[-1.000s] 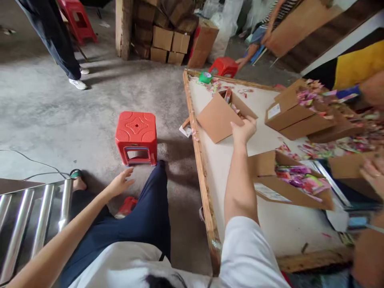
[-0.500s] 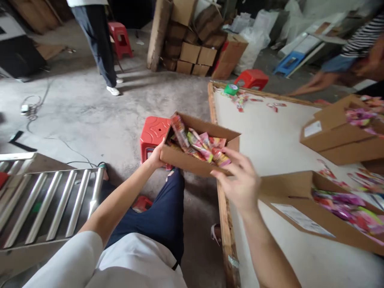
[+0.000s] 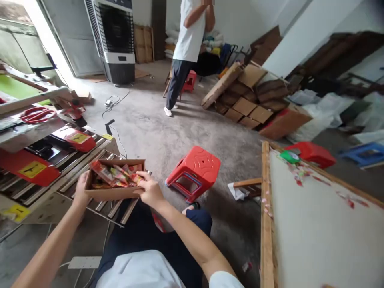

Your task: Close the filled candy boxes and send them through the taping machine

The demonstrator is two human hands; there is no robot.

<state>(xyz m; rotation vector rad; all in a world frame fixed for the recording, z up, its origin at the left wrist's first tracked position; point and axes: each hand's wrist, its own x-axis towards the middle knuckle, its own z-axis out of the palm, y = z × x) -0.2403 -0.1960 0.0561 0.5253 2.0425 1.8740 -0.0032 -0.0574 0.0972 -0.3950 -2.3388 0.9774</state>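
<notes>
Brown cardboard box [image 3: 115, 195], open-topped and filled with wrapped packets [image 3: 118, 177], is held over the right edge of the roller conveyor [image 3: 129, 212]; whether they touch is unclear. The left hand [image 3: 81, 189] curls around its left end; the right hand [image 3: 151, 193], half-closed, grips its right end.

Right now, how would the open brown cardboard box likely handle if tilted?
The open brown cardboard box probably feels fairly stiff, judging by its straight sides. Its small colourful wrapped packets might slide out, since they lie jumbled with the top open.
</notes>
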